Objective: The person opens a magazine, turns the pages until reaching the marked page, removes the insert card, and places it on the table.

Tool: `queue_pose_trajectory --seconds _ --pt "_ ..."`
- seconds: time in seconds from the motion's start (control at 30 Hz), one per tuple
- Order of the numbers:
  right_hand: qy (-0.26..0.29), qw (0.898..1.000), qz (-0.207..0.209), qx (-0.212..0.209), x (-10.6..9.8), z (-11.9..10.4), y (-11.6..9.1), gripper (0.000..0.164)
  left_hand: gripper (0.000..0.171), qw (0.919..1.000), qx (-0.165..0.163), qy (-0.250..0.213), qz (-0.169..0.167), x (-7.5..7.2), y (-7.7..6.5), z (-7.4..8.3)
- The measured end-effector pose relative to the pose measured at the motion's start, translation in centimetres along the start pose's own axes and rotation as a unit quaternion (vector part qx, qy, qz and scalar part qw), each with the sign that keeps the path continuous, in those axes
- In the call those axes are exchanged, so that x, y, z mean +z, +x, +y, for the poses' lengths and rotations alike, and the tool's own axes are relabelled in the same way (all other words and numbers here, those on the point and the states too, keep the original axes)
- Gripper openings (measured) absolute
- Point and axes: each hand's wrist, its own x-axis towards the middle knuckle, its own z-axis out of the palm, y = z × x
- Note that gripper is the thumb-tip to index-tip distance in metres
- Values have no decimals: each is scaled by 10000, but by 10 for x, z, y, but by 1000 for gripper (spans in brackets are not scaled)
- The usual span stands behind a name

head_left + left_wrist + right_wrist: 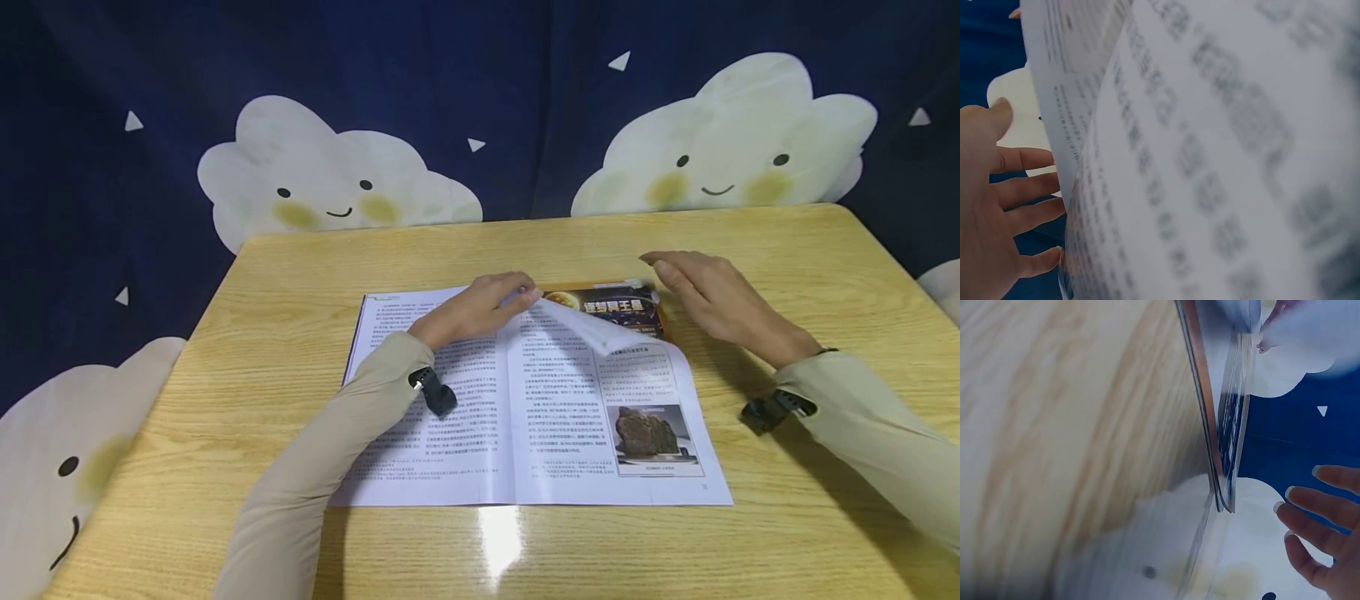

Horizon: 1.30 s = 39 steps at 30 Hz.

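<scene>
An open magazine (558,417) lies on the wooden table, with printed text on both pages and a photo of a dark rock (648,433) at the lower right. The top of its right-hand page is lifted and curls over (592,325), uncovering a dark, colourful page (615,308) beneath. My left hand (480,308) is over the magazine's upper middle beside the curled page; in the left wrist view its fingers (1032,184) are spread, their tips at the paper's edge. Beyond the upper right corner my right hand (720,300) hovers, holding nothing, its fingers (1322,503) extended.
The wooden table (247,333) extends around the magazine on all sides. Behind it hangs a dark blue cloth (517,100) patterned with smiling white clouds and small triangles. Each wrist carries a black strapped device (438,396).
</scene>
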Motion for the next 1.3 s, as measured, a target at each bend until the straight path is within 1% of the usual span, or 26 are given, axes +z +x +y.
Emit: queue_pose_trajectory --seconds 0.17,0.33,0.4,0.53,0.6,0.63,0.7,0.83,1.1,1.3 --pt "18 9984 -452 329 1 1 0 47 33 9998 201 -74 33 1 1 0" --pt "-84 9963 -756 399 6 5 1 50 24 9996 275 -34 93 0 -1 1" --pt "-163 9952 -875 411 7 6 2 52 23 9992 377 53 99 0 -2 1" --pt "-250 9919 -1164 434 7 7 5 57 26 9966 693 438 56 0 -2 1" --pt "-278 9904 -1285 434 7 7 6 59 28 9952 788 583 2 0 -4 1" --pt "-285 9897 -1335 441 8 7 7 60 29 9947 784 658 -40 1 -5 2" --pt "-284 9891 -1379 441 8 8 7 61 31 9945 753 717 -124 0 -7 3" --pt "-282 9886 -1418 431 10 10 8 61 33 9937 761 805 -188 0 -10 4" --pt "-299 9853 -1614 468 11 12 10 68 33 9929 829 837 -178 0 -16 5" --pt "-320 9844 -1657 490 12 13 11 69 34 9926 896 800 -182 -1 -20 5"
